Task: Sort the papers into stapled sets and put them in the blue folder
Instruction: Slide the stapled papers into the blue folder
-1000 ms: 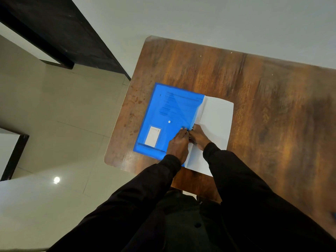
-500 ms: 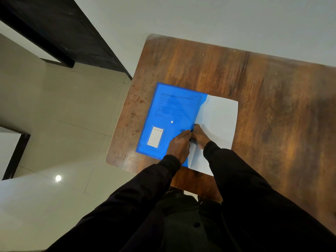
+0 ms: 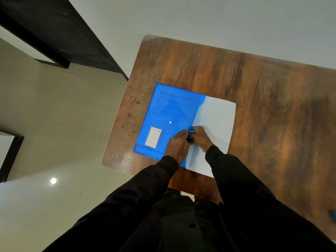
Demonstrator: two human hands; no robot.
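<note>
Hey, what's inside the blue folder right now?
Through the translucent blue folder a printed sheet shows; white papers stick out its right side. The left hand and right hand cover part of the opening, so sheet count and staples are hidden.

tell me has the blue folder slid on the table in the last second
No. The blue folder keeps the same gap from the left edge of the table.

One wooden table (image 3: 263, 106). One blue folder (image 3: 169, 110) mid-frame, bearing one white label (image 3: 153, 137) and one white snap dot (image 3: 170, 122). One batch of white papers (image 3: 216, 120), sheets uncountable. Two hands: left hand (image 3: 177, 146), right hand (image 3: 201, 138) — one small dark-blue object (image 3: 191, 132) between them. One blue scrap (image 3: 333, 215), lower right edge.
</note>
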